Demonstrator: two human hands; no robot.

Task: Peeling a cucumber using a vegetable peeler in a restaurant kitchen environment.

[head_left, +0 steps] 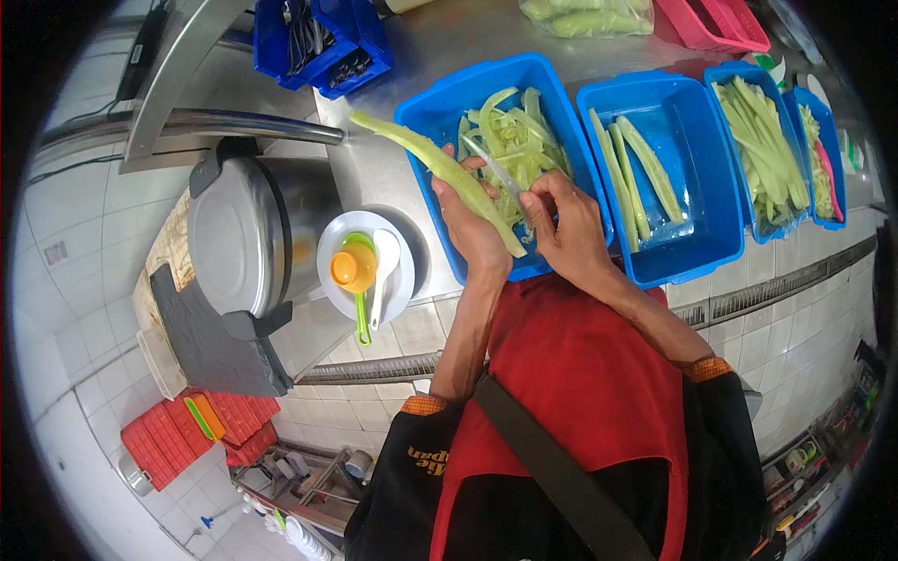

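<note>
A long strip of peeled cucumber (pixel 449 168) lies across my left hand (pixel 471 228), gripped between thumb and fingers. In my right hand (pixel 567 228) is a small knife (pixel 494 165), its blade pointing up and left beside the cucumber piece. Both hands are over the near part of a blue plastic tub (pixel 431 84) that holds pale green peelings and soft scraps (pixel 523 140). Directly right of it, another blue tub (pixel 719 238) contains several long cucumber strips (pixel 649 168).
Farther right, two smaller blue tubs hold cut cucumber sticks (pixel 761 140) and shreds (pixel 814 165). Bagged cucumbers (pixel 589 17) and a pink basket (pixel 715 24) stand behind. Left are blue cutlery bins (pixel 323 42), a plate (pixel 330 294) with a cup and spoons, and a large steel pot (pixel 231 238).
</note>
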